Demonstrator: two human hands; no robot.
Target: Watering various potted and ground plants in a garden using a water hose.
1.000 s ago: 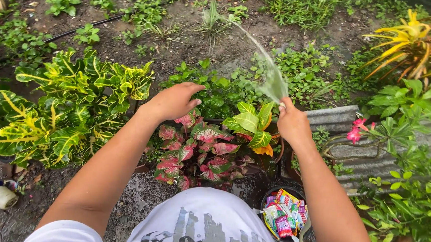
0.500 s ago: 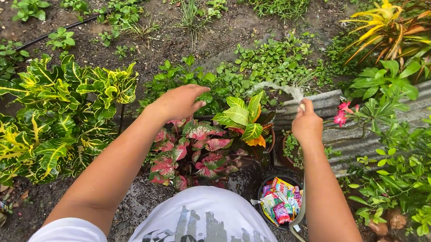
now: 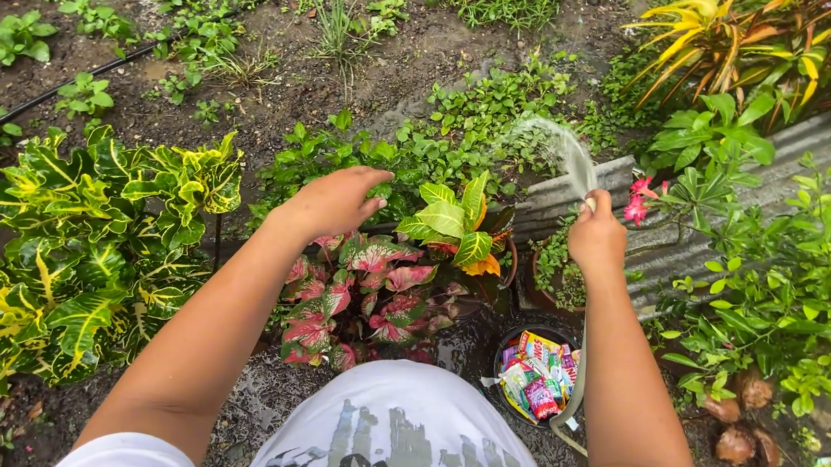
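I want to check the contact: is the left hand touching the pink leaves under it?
Cannot tell. In the head view the left hand covers the top of the pink leaves, so neither contact nor gap shows.

Both arms stretch forward; the left hand hovers palm down, fingers loosely curled (relaxed), while the right hand is fisted.

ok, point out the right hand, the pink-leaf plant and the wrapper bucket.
right hand [image 3: 596,237]: head view, back of the fist.
pink-leaf plant [image 3: 374,289]: head view, a pink leaf near its middle.
wrapper bucket [image 3: 511,337]: head view, dark rim, upper left.
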